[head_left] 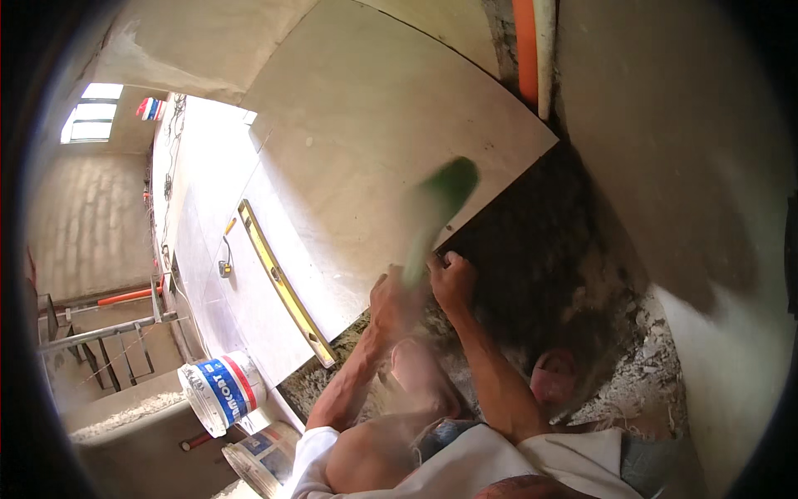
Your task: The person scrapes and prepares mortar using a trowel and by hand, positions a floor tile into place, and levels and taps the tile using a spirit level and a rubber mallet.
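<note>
A large beige tile (349, 141) spreads out in front of me, its near right edge bordering dark wet mortar (540, 224). My left hand (391, 301) is closed around the pale handle of a green rubber mallet (451, 187). The mallet is smeared by motion, and its head is over the tile near that edge. Just right of the handle, my right hand (454, 281) has its fingers bent together at the tile's edge. Whatever they pinch is too small to make out. A small dark spot lies on the tile just beyond those fingers.
A yellow spirit level (283, 283) lies on pale tiles to the left, with a tape measure (224, 268) past it. Two buckets (220, 391) (262, 457) stand at lower left. Orange and white pipes (527, 50) run up the wall. Rubble (648, 366) lies at right.
</note>
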The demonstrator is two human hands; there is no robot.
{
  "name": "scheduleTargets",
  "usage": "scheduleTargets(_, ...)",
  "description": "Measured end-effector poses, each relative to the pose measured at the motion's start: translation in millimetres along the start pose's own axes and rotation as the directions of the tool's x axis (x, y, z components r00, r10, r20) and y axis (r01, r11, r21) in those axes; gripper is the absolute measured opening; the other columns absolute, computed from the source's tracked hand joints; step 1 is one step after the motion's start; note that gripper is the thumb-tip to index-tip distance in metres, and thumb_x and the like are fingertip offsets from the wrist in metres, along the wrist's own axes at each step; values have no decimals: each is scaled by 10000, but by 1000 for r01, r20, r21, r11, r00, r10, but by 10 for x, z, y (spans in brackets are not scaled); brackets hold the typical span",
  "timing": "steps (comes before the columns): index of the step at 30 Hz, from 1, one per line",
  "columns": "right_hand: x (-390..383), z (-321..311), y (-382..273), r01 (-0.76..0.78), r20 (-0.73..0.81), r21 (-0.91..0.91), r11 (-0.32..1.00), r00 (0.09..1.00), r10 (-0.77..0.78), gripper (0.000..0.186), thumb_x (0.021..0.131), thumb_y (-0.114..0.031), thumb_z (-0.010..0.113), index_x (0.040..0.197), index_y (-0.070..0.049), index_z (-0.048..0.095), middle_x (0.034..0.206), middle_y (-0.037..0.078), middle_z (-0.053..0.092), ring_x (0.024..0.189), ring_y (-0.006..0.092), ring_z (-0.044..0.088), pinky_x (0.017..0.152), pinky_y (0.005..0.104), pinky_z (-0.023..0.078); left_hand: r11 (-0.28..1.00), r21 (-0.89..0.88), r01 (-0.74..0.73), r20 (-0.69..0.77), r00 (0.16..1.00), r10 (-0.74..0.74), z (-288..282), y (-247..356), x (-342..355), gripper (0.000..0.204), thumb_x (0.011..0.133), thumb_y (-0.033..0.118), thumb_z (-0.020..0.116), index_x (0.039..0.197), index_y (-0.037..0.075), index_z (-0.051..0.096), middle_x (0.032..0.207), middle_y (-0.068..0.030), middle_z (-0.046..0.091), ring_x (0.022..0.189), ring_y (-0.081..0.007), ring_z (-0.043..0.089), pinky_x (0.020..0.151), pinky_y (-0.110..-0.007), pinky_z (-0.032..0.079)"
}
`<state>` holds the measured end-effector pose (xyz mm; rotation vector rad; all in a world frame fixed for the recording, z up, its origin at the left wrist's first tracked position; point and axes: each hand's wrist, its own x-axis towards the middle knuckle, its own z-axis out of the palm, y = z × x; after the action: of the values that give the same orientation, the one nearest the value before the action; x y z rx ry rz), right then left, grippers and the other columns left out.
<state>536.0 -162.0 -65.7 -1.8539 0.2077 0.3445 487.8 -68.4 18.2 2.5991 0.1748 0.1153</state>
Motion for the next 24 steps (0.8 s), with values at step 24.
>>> scheduleTargets(24,89,-54,14,75,-9,-211,975,997,-79,517,845,-403,688,645,16,461,555,150,404,543,288,339,517,389,372,709,201,676,70,712,-699,-21,-584,-1385,236,874,250,540,975,50,466,755,-261,603,773,-465,589,656,-532,449)
